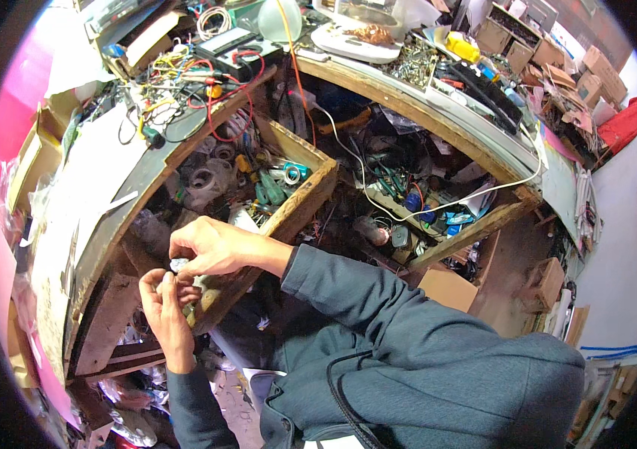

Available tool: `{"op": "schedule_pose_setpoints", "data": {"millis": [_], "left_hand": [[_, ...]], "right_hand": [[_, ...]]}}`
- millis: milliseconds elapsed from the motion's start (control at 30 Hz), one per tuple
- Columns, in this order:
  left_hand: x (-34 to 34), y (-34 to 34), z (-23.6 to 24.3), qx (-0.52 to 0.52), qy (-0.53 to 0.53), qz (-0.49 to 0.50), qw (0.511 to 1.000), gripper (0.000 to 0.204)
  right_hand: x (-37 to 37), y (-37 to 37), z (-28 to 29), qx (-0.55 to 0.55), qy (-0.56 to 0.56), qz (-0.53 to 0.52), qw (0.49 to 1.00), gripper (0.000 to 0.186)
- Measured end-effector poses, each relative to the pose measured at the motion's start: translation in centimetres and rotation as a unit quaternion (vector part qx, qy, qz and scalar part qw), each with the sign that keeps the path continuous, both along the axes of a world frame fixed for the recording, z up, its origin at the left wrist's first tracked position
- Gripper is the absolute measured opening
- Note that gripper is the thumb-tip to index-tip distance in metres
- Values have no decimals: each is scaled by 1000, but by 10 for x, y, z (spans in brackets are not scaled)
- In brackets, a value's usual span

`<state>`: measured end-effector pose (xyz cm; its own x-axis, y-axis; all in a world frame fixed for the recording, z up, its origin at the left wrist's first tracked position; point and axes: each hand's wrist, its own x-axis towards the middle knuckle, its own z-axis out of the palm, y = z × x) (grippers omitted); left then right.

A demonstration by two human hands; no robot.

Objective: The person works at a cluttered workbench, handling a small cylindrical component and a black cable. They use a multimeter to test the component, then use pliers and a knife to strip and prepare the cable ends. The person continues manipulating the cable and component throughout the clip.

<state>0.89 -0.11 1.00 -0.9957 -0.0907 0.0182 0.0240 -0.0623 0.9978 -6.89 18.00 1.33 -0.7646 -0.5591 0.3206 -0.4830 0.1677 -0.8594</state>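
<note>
My right hand (210, 248) is closed in a pinch round a small silvery-grey piece (178, 264), too small to name its kind. Just below it, my left hand (168, 314) has its thumb and forefinger pressed together, the fingertips close up against that piece. Whether the left fingers grip it too, or hold something else, is hidden. Both hands are above the left edge of an open wooden drawer (299, 196). In that drawer lie green-handled tools (270, 187), a teal roll (295, 173) and clear plastic bags (204, 187).
A cluttered workbench (101, 179) curves round on the left, with tangled red, yellow and black leads (184, 97). On the right, a second open drawer (475, 224) holds mixed parts, and a white cable (438, 215) loops across it. An orange cord (297, 71) hangs down the middle.
</note>
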Motion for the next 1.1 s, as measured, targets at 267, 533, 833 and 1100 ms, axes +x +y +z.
{"op": "schedule_pose_setpoints", "data": {"millis": [267,533,833,1100], "left_hand": [[21,11,20,-243,-20,-118,963,18],[19,9,10,-346,82,-99,929,16],[19,10,14,-381,107,-97,913,17],[21,9,10,-358,132,-104,919,20]], "right_hand": [[-1,5,-8,-47,16,-57,997,33],[5,11,0,13,18,-38,999,39],[4,10,-3,-36,58,-66,995,27],[2,7,-5,-67,68,-35,995,28]]}}
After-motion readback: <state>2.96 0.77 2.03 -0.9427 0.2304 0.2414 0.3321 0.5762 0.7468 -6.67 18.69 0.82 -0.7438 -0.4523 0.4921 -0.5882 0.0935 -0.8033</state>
